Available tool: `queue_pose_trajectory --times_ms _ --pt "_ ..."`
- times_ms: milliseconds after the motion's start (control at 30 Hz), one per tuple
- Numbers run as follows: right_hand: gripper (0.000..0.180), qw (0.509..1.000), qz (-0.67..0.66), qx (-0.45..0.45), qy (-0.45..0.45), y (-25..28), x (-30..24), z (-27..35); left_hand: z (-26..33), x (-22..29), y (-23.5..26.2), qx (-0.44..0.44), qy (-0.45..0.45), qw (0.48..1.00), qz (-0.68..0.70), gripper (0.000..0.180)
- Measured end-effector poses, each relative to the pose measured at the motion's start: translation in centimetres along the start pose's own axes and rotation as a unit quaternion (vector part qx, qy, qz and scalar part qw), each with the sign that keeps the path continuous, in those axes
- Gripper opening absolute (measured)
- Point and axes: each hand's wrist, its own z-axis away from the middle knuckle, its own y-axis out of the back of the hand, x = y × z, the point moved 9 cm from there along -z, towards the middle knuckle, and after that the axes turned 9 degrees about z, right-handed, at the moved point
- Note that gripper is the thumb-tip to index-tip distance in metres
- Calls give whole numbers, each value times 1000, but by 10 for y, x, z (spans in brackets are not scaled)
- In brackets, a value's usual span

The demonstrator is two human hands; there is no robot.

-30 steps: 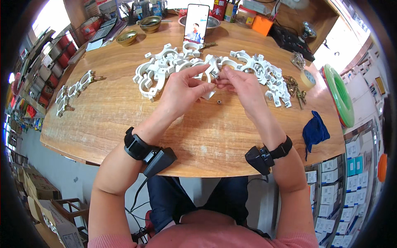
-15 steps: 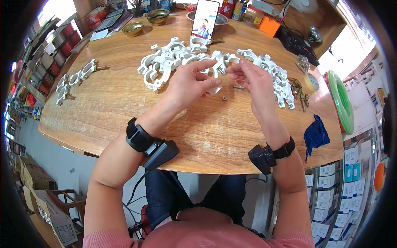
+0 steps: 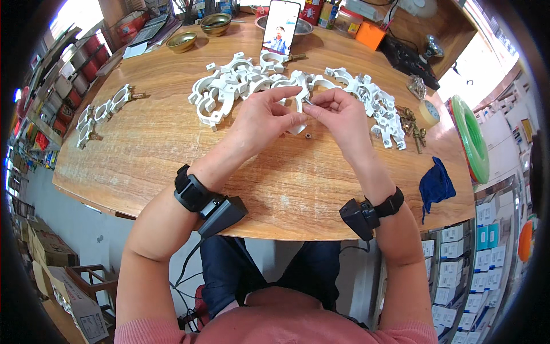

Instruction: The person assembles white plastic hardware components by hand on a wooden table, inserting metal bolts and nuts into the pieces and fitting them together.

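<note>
My left hand (image 3: 262, 117) pinches a white plastic pipe clamp (image 3: 299, 107) between thumb and fingers, its curved part hanging down past the fingertips. Close against the clamp, my right hand (image 3: 342, 116) is closed on a small metal screw (image 3: 307, 102), which touches or nearly touches the clamp's edge. Below the two hands a small nut (image 3: 308, 136) lies on the table. Just beyond my left hand is a heap of white clamp pieces (image 3: 229, 86), and further white clamps (image 3: 375, 97) with screws in them lie beyond my right hand.
Several clamps with brass-coloured bolts (image 3: 103, 110) lie at the left of the wooden table (image 3: 149, 178). A phone (image 3: 281, 28) stands at the back near brass bowls (image 3: 215, 23). To the right are loose brass bolts (image 3: 421, 135), a tape roll (image 3: 429, 112) and a blue cloth pouch (image 3: 437, 182).
My right hand has picked up the screw that lay on the table and brought it left to the clamp. My left hand still holds the clamp in nearly the same place.
</note>
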Motion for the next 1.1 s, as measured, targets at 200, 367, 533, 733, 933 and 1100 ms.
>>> queue_pose_trajectory --times_ms 200,367,533,733,933,1100 --pt "18 987 -129 -55 -77 -9 6 2 1 4 1 2 -11 1000 14 45" --pt "15 983 -159 -33 -85 -9 11 1 0 3 2 3 -18 1000 21 44" --pt "16 994 59 36 82 5 -17 4 1 4 1 2 -19 999 31 43" --pt "12 959 277 -27 48 22 -10 -5 -2 1 11 16 -9 984 177 44" --pt "11 891 410 -190 38 -6 20 2 1 -7 5 -30 107 929 354 32" --pt "16 977 186 -107 4 4 -1 -3 4 -3 -7 -71 100 931 343 27"
